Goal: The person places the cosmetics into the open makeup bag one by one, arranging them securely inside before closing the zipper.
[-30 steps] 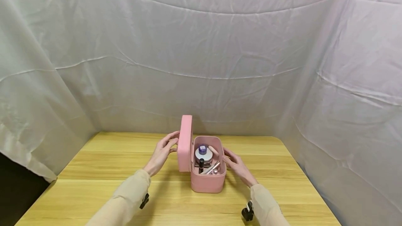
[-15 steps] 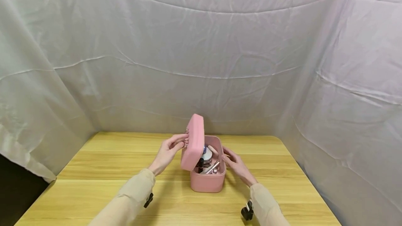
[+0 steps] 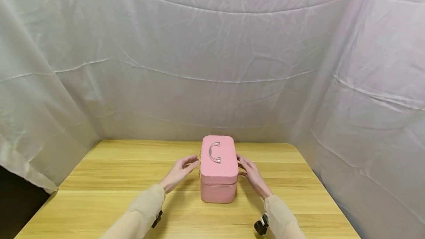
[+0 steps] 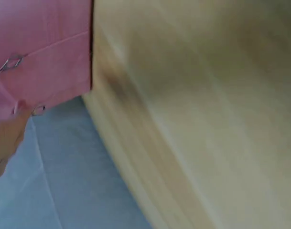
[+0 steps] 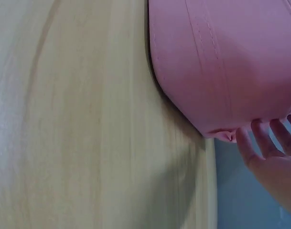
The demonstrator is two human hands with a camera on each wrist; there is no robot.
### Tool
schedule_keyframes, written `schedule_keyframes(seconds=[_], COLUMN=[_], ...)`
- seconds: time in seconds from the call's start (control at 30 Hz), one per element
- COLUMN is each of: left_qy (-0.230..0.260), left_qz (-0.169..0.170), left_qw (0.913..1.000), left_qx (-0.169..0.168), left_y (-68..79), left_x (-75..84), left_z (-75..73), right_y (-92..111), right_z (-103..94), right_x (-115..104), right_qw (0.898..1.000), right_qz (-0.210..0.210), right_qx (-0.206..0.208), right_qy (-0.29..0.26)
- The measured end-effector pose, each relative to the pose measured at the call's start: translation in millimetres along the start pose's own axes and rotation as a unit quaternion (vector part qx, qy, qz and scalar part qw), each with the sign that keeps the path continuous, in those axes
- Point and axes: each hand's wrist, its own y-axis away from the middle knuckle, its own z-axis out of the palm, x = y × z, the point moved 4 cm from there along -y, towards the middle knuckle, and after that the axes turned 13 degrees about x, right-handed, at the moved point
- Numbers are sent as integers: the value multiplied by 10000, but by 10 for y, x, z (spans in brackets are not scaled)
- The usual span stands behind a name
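Observation:
A pink cosmetic case (image 3: 219, 169) stands upright on the wooden table, lid down, so its contents are hidden. On its lid sits a curved silver handle (image 3: 213, 152). My left hand (image 3: 180, 170) is just left of the case, fingers relaxed and lightly bent, holding nothing. In the left wrist view that hand (image 4: 6, 138) overlaps the case's side near small metal zipper pulls (image 4: 38, 110). My right hand (image 3: 251, 174) rests its fingertips against the right side of the case. The right wrist view has these fingers (image 5: 267, 138) spread along the pink wall.
The light wooden table (image 3: 132, 161) reaches back to a pale fabric curtain (image 3: 212, 65), which also hangs along both sides. Black wrist gear (image 3: 261, 225) is strapped under the sleeves. A dark gap (image 3: 20, 194) shows at the far left.
The lid has swung from upright on the left down to the right onto the case, covering the cosmetics. My left hand has let go of it and lowered; the right hand has stayed put.

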Motion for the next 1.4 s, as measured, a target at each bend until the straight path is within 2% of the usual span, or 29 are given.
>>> schedule_keyframes(seconds=[0.1,0.3,0.53,0.8,1.1,1.2,1.33,1.4], left_qy=[-76,81,65,14,-255,-414,-956,-1186], left_qz=[19,61,138,313,400,622,1197,1393], left_qw=[9998,9997,9989,9976,9976,9964,9880,9831], left_qx=[-191,-221,-434,-613,-505,-394,-210,-101], left_y=[57,108,118,125,164,178,192,198], left_x=[-30,-37,-31,4,5,0,8,12], left_z=[61,127,166,177,170,160,166,169], right_y=[8,30,68,123,127,131,137,147], right_z=[8,30,66,69,58,57,51,54], right_x=[-14,-39,-72,-105,-96,-111,-185,-223], right_qw=[9999,9999,9994,9976,9971,9961,9914,9869], right_qz=[-26,-24,-90,-289,-190,-282,-830,-1146], right_qx=[52,92,136,-151,-251,-124,165,181], right_qy=[102,141,300,611,686,824,1000,1122])
